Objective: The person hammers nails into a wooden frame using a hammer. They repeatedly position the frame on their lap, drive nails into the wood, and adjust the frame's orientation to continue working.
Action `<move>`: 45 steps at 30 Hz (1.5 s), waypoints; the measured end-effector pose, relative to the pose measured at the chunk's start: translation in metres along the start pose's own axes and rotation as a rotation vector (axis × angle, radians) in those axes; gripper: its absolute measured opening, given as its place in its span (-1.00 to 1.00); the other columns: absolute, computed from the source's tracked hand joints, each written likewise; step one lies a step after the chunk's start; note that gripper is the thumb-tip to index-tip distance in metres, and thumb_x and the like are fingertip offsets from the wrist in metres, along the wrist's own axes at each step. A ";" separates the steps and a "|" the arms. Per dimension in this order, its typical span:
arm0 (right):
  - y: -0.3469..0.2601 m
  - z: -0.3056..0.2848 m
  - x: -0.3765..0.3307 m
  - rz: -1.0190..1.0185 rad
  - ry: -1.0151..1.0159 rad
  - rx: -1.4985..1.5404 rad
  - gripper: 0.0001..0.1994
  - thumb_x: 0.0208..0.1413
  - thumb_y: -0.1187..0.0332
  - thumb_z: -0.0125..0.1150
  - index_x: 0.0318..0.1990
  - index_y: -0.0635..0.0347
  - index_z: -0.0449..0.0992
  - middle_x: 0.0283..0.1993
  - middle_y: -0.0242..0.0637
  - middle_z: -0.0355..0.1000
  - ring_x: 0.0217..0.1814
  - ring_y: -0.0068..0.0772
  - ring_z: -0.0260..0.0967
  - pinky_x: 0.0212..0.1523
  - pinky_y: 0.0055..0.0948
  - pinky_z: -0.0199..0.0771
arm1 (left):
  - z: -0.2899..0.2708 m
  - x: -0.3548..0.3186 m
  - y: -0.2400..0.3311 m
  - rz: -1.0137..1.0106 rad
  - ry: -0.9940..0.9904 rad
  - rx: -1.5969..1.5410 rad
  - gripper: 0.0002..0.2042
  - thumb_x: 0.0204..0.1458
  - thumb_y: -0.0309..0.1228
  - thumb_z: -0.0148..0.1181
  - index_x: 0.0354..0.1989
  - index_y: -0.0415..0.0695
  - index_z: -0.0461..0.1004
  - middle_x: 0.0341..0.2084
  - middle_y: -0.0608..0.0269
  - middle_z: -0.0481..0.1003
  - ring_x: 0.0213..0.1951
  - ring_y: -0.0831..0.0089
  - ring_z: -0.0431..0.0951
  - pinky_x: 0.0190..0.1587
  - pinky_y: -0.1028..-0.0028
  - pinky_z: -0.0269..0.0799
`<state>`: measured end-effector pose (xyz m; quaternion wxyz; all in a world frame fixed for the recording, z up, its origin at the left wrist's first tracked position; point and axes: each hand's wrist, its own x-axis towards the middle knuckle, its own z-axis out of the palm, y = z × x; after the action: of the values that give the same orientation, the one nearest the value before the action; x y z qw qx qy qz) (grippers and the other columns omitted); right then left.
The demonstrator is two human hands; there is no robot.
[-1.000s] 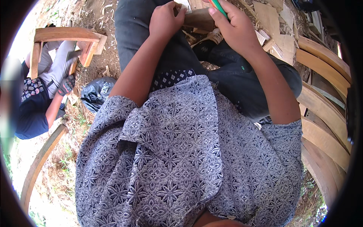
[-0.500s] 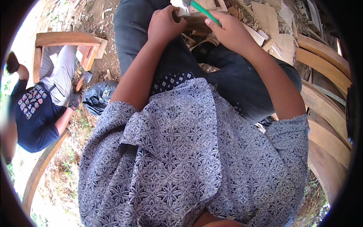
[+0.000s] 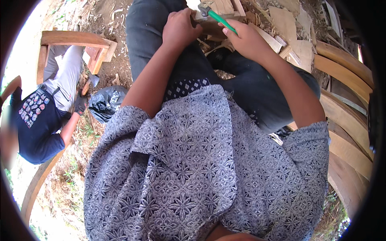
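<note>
Green covers the handle of the hammer point(image 3: 222, 20), which is near the top edge, right of centre. Its long axis slants across the view: the metal head point(image 3: 204, 9) is at the upper left, and the handle slopes down and rightward from it into the right hand point(image 3: 250, 38). So the head points away from the body and toward the left-hand side, at the wooden block point(image 3: 211, 25); whether it touches the wood cannot be told from this angle.

The right hand is closed around the lower handle, thumb along it. The left hand point(image 3: 179, 28) is just beside the block's left end, above the dark trousers point(image 3: 146, 38), thumb and fingers bent toward each other with a narrow gap; whether they pinch something small cannot be told.

Flat boards point(image 3: 281, 22) lie to the right of the block among shavings. Curved planks point(image 3: 341, 108) are stacked along the right side. On the left, a co-worker's gloved hand point(image 3: 81, 104) is at the handle of a hatchet point(image 3: 86, 87), its blade toward the upper right, near a black bag point(image 3: 105, 104). A wooden frame point(image 3: 72, 37) stands over the co-worker's legs.
</note>
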<state>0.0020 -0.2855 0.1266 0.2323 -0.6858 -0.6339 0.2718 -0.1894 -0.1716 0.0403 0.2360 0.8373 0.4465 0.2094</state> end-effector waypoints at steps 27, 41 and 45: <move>0.002 0.004 -0.015 0.032 0.146 0.209 -0.62 0.41 0.11 0.04 0.21 0.08 0.53 -0.25 -0.15 0.57 -0.26 -0.37 0.51 -0.14 -0.34 0.47 | 0.006 -0.003 0.003 -0.022 0.017 0.005 -0.52 -0.12 -0.14 0.43 -0.04 -0.14 0.57 -0.12 0.00 0.61 0.07 0.05 0.55 0.15 0.16 0.48; 0.004 0.007 -0.021 0.236 0.018 0.272 -0.63 0.38 0.16 0.09 0.22 0.08 0.54 -0.28 -0.14 0.58 -0.26 -0.40 0.52 -0.14 -0.34 0.47 | 0.003 0.005 0.007 -0.126 -0.018 -0.330 -0.33 -0.05 -0.32 0.34 0.23 -0.32 0.20 -0.22 -0.09 0.60 -0.18 -0.01 0.63 -0.02 0.17 0.55; 0.010 0.006 -0.017 0.331 0.040 0.229 -0.62 0.39 0.15 0.07 0.22 0.09 0.53 -0.22 -0.08 0.59 -0.15 -0.30 0.59 -0.07 -0.29 0.50 | 0.007 0.012 -0.011 -0.248 -0.112 -0.571 -0.27 0.12 -0.34 0.26 0.39 -0.31 0.00 -0.12 -0.02 0.62 -0.08 0.21 0.64 0.05 0.28 0.52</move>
<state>0.0046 -0.3039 0.1174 0.2733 -0.7551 -0.4726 0.3630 -0.1861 -0.1572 0.0299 0.5094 0.6867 0.4547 0.2493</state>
